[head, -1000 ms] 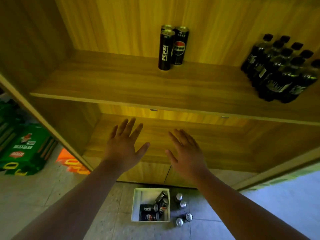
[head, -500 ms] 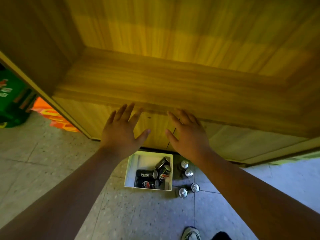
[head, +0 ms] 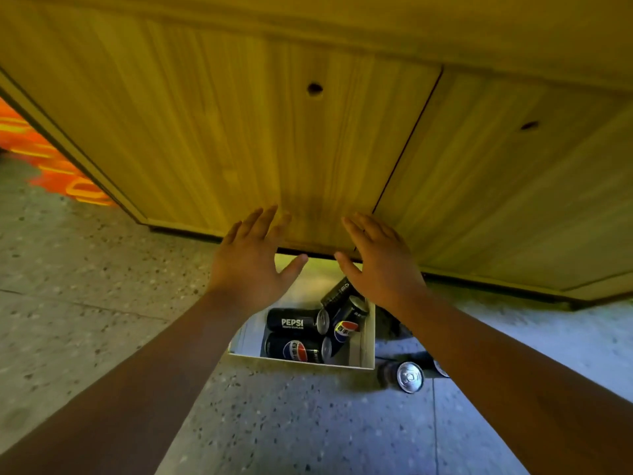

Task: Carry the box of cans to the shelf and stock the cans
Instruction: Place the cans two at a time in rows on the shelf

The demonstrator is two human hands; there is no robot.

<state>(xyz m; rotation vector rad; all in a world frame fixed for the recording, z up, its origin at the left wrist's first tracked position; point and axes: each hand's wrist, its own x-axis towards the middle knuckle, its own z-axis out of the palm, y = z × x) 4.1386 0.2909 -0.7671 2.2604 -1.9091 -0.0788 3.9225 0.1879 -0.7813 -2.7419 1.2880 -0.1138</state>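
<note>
At the far left edge of the frame an orange package (head: 51,169) lies blurred on the speckled floor (head: 85,303), beside the corner of the wooden cabinet (head: 205,132) that fills the upper half of the frame. Two round holes show in its door panels, one near the top centre and one toward the upper right.

Your left hand (head: 251,265) is in the middle of the frame, fingers spread and thumb out, empty, held above the left part of the box. Below and between your hands sits the white box (head: 368,341), on the floor just in front of the cabinet's base. Inside it you can see black Pepsi cans (head: 294,322) lying on their sides at the lower left, with others leaning tilted against the right wall.

Your right hand (head: 380,265) is just right of centre, also open with fingers spread, holding nothing, over the box's upper right corner. Neither hand touches the box or a can.

Right of the box, a loose can (head: 407,376) stands on the floor with its silver top facing you; your right forearm partly hides more cans beside it.
</note>
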